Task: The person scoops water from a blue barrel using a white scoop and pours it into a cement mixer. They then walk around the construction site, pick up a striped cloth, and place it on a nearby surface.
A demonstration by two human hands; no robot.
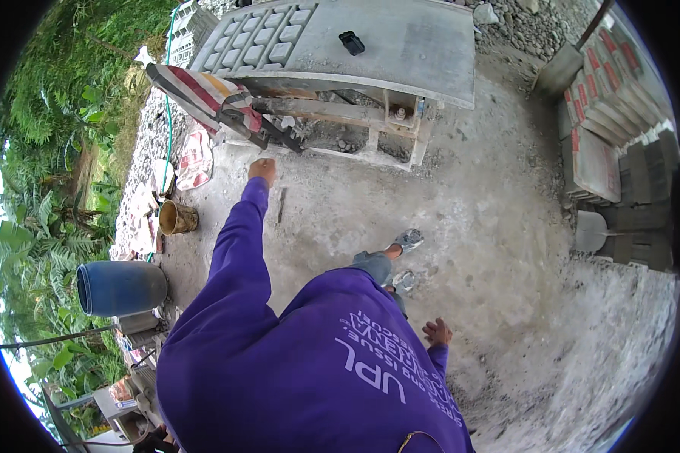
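My left hand (263, 171) reaches forward with its fingers closed. Whether anything is inside them is hidden. Just beyond it, a striped cloth (196, 98) drapes over a dark frame (278, 134) by the worktable; I see a gap between hand and frame. A thin dark strip (281, 205) lies on the concrete floor to the right of that hand. My right hand (437, 332) hangs low at my side, its fingers apart and slightly bent, holding nothing that I can see. Beneath it is bare grey floor.
A grey worktable (431, 53) ahead carries rows of concrete blocks (264, 36) and a small black object (351, 43). Stacked sacks (601, 90) and a shovel blade (591, 231) stand right. A blue drum (125, 288) and brown bucket (178, 218) are left.
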